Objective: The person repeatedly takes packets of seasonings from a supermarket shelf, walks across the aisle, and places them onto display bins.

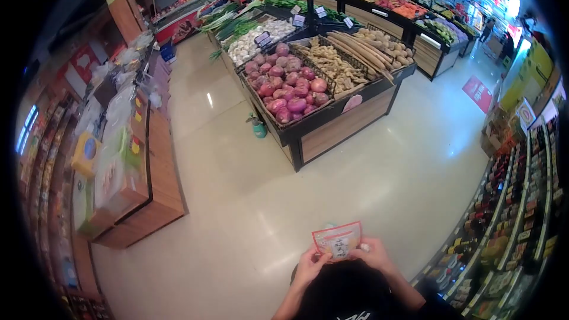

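A small clear food pouch (338,240) with a red border and dark printed characters is held upright in front of my body. The fingers of my left hand (310,262) pinch its lower left side. At its lower right edge, my right hand (373,255) grips it, with the thumb over the front. Both hands are closed on the pouch. Its contents are too small to make out.
Ahead stands a produce stand (296,154) with red onions (290,86), ginger root (332,65) and garlic (255,41). A green spray bottle (257,127) is on the floor beside it. Shelves of bottles (498,225) line the right; a wooden counter (160,172) is left.
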Demonstrator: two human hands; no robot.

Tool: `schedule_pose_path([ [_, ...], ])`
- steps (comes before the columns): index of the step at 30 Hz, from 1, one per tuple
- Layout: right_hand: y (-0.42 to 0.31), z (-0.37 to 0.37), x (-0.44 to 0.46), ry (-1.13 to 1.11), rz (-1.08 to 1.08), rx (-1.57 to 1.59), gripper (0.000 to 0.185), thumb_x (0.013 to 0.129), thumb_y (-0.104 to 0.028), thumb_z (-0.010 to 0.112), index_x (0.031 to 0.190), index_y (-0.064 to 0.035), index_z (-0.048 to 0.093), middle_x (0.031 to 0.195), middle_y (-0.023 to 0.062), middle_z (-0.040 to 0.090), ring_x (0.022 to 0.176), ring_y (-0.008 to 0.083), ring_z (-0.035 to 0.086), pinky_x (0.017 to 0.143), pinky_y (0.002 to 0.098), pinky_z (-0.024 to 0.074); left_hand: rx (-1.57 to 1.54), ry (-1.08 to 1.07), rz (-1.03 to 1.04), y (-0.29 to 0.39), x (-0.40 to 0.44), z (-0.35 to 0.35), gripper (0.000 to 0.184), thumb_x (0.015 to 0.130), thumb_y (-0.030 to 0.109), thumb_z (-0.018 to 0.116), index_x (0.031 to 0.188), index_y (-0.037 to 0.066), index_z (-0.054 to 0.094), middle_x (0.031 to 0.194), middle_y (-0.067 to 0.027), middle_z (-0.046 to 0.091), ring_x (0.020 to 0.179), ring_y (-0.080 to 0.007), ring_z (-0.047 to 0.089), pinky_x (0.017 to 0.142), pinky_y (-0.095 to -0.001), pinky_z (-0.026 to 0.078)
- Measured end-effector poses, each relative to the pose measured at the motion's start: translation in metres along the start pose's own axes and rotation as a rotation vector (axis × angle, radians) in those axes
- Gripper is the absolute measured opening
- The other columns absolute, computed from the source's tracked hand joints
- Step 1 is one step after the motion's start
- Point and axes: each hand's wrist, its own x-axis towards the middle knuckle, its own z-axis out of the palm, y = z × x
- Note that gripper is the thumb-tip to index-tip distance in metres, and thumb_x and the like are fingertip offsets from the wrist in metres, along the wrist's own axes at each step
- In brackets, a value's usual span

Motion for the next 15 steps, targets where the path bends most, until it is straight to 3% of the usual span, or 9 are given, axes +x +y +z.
schedule_pose_path([
  [4, -0.01, 0.015, 0.005, -0.131, 0.214, 0.097, 0.02, 0.073, -0.004, 0.068, 0.092, 0.0016, 0.063, 0.08, 0.006, 0.063, 0.074, 0.0101, 0.059, 0.064, 0.023, 0.0473, 0.202, 0.074, 0.078, -0.015, 0.003, -0.016, 0.021, 0.083, 0.004, 0.061, 0.103, 0.002, 0.058, 0.09, -0.0013, 0.059, 0.08, -0.0083, 0.053, 0.069, -0.0218, 0.045],
  [6, -0.001, 0.018, 0.018, -0.244, 0.143, -0.123, 0.03, 0.074, -0.001, 0.067, 0.103, 0.001, 0.059, 0.088, 0.008, 0.064, 0.076, 0.0132, 0.061, 0.071, 0.025, 0.0493, 0.151, 0.108, 0.011, -0.01, 0.011, -0.019, 0.012, 0.083, 0.011, 0.063, 0.091, 0.003, 0.058, 0.083, 0.0005, 0.055, 0.076, -0.007, 0.05, 0.065, -0.0217, 0.042],
  [10, -0.014, 0.042, 0.043, -0.171, -0.049, -0.172, 0.029, 0.071, -0.003, 0.069, 0.098, -0.0008, 0.062, 0.085, 0.0082, 0.065, 0.083, 0.013, 0.06, 0.072, 0.027, 0.0479, -0.005, 0.188, -0.073, 0.014, 0.022, -0.033, 0.012, 0.082, 0.012, 0.063, 0.089, 0.003, 0.058, 0.076, 0.0016, 0.055, 0.072, -0.0069, 0.049, 0.067, -0.0211, 0.041],
  [12, -0.016, 0.056, 0.06, -0.097, -0.112, -0.269, 0.029, 0.071, -0.001, 0.068, 0.099, 0.0002, 0.061, 0.088, 0.0094, 0.066, 0.084, 0.0144, 0.06, 0.077, 0.0293, 0.0472, 0.155, 0.153, 0.003, 0.014, 0.028, -0.057, 0.015, 0.083, 0.005, 0.061, 0.097, 0.0, 0.06, 0.087, -0.0014, 0.061, 0.078, -0.0074, 0.054, 0.074, -0.0215, 0.043],
  [15, -0.013, 0.072, 0.093, -0.089, -0.063, -0.15, 0.029, 0.071, 0.001, 0.067, 0.1, 0.0017, 0.06, 0.089, 0.0092, 0.066, 0.084, 0.0137, 0.06, 0.078, 0.0289, 0.0466, 0.221, 0.119, -0.026, 0.034, 0.027, -0.081, 0.018, 0.083, 0.005, 0.061, 0.1, -0.001, 0.06, 0.091, -0.0031, 0.062, 0.081, -0.0081, 0.055, 0.075, -0.023, 0.045],
])
